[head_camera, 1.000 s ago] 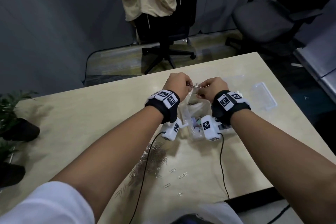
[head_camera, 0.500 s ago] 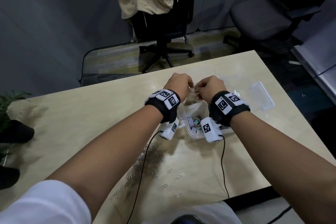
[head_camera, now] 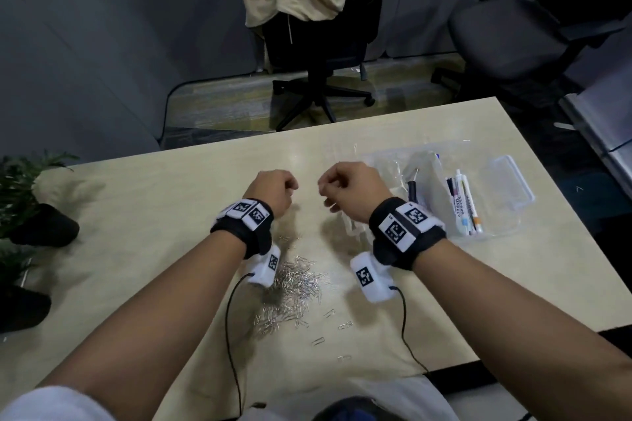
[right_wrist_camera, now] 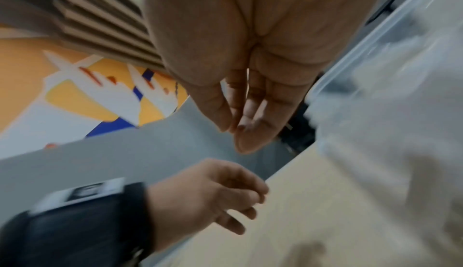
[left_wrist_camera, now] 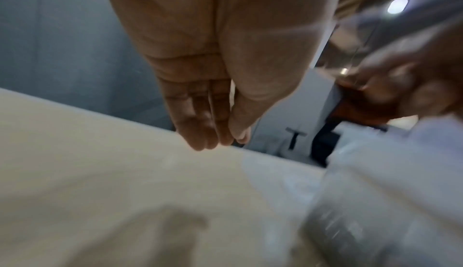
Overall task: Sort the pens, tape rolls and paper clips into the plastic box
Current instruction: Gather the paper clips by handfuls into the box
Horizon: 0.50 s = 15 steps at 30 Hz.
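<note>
Lying near left grip (head_camera: 273,190): paper clips (head_camera: 294,287)

My left hand (head_camera: 273,190) and right hand (head_camera: 349,186) hang above the pale wooden table (head_camera: 143,215) with a narrow gap between them. Towards six o'clock, below my wrists, the heap of silver wire paper clips (head_camera: 294,287) covers the surface. At three o'clock the clear plastic box (head_camera: 513,188), holding white-barrelled pens (head_camera: 463,202), blocks a sideways sweep. From nine to twelve o'clock the tabletop lies open; far out at nine stand green plants in dark pots (head_camera: 30,208).
</note>
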Available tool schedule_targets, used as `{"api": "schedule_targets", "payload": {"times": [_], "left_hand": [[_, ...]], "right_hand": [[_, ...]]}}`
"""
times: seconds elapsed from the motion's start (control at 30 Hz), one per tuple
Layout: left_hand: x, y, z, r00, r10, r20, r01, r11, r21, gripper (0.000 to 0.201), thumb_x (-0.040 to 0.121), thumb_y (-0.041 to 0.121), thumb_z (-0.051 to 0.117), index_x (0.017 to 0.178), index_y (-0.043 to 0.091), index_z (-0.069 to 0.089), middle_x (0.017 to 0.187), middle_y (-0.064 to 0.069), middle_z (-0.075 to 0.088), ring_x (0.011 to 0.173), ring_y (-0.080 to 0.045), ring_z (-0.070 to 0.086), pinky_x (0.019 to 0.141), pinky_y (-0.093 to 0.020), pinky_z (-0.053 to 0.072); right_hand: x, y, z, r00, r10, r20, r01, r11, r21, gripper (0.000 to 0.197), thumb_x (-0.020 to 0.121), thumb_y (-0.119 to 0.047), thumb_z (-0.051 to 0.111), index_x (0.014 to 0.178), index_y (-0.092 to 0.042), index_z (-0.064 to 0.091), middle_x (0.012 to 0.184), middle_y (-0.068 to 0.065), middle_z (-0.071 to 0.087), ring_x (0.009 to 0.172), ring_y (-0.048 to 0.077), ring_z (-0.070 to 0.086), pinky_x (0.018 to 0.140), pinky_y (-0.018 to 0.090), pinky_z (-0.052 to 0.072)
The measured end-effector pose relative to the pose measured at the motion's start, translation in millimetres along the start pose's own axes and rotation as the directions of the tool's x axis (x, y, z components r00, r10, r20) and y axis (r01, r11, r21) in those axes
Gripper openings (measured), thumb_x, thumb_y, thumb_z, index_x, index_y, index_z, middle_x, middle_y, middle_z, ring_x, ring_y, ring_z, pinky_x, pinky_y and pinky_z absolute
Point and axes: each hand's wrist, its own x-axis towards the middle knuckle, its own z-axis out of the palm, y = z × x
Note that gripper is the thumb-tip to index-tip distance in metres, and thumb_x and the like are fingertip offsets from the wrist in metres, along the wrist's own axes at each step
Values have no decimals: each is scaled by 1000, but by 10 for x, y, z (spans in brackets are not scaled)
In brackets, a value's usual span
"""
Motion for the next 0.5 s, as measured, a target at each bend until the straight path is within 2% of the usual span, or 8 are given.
{"api": "schedule_targets", "payload": {"times": [0.1, 0.17, 0.2, 0.3, 0.37, 0.43, 0.5], "left_hand": [[-129, -462, 186, 987, -47, 155, 18, 982, 186, 34, 93, 7, 54, 122, 20, 64, 130, -7, 60, 118, -26, 57, 100, -38, 46], [-196, -676, 313, 967, -68, 246, -6, 958, 288, 52, 88, 2, 54, 136, 22, 53, 144, -8, 46, 127, -31, 48, 105, -43, 43], [-230, -752, 376, 959, -73, 275, -19, 948, 318, 57, 86, 0, 55, 138, 22, 50, 147, -8, 39, 129, -34, 44, 105, -46, 43], [-347, -868, 515, 950, -50, 307, -74, 922, 379, 65, 75, 0, 67, 132, 20, 44, 148, -8, 28, 128, -37, 37, 99, -50, 45], [-434, -915, 607, 954, -14, 299, -112, 910, 399, 74, 74, 2, 70, 138, 18, 38, 150, -9, 25, 130, -36, 34, 100, -48, 44], [-526, -940, 705, 961, 25, 275, -132, 916, 379, 78, 77, 4, 69, 144, 17, 33, 148, -9, 28, 129, -34, 34, 101, -44, 44], [-644, -928, 784, 959, 55, 277, -153, 925, 347, 76, 82, 4, 65, 148, 17, 30, 144, -7, 31, 126, -30, 34, 102, -39, 43]], "right_hand": [[-65, 49, 439, 988, -59, 142, 82, 983, -162, 9, 90, -11, 64, 92, -12, 72, 82, 2, 72, 76, 18, 69, 72, 27, 56], [-80, 158, 693, 979, -43, 198, 100, 951, -292, 14, 93, -15, 60, 100, -14, 72, 94, 0, 72, 82, 14, 63, 77, 23, 50], [-88, 229, 799, 974, -14, 226, 92, 936, -340, 17, 95, -15, 58, 104, -14, 71, 100, 0, 71, 86, 13, 62, 79, 22, 49], [-88, 476, 1033, 955, 117, 272, 21, 889, -457, 25, 96, -12, 52, 117, -13, 66, 117, 5, 68, 104, 18, 63, 90, 24, 49], [-50, 630, 1105, 943, 203, 265, -35, 850, -526, 34, 95, -9, 51, 128, -12, 59, 126, 8, 62, 114, 22, 59, 97, 29, 47], [7, 770, 1144, 936, 255, 243, -65, 804, -591, 40, 93, -7, 51, 133, -12, 52, 129, 10, 53, 114, 26, 56, 98, 32, 47], [61, 860, 1175, 946, 248, 209, -53, 754, -655, 37, 93, -7, 53, 129, -11, 49, 127, 11, 48, 109, 27, 55, 96, 36, 50]]}}
